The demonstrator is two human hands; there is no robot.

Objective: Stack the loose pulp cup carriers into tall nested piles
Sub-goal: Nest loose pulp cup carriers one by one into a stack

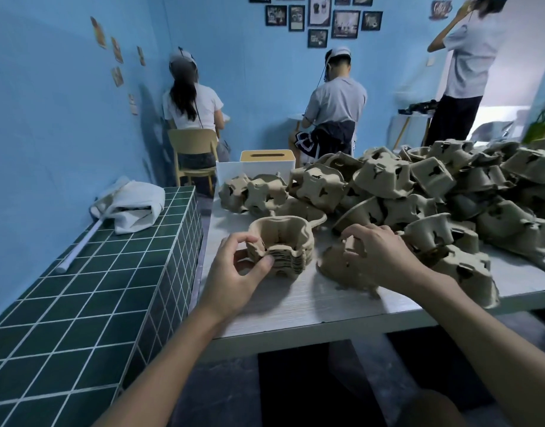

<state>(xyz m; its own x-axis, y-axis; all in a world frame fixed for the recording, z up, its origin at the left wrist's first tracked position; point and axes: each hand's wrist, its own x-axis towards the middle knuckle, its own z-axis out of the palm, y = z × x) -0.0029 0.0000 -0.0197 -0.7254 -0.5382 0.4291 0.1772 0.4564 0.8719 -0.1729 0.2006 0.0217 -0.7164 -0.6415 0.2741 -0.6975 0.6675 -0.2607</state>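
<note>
The pale wooden table (296,306) runs in front of me. Its far and right side is buried under a big heap of loose carriers (419,186), tumbled every way, mostly upside down. Nearer me, left of the heap, stands my nested pile (286,246), open side up, its layered rims showing along the near edge. Just to its right, apart from it, a single carrier (333,266) lies on the table against the heap's near fringe.

My left hand (234,278) sits at the pile's near-left corner, with thumb and curled forefinger pinching the stacked rims between them. My right hand (379,254) comes down over the single carrier, fingers bent and closed around a raised part of it, palm covering its right half.
</note>
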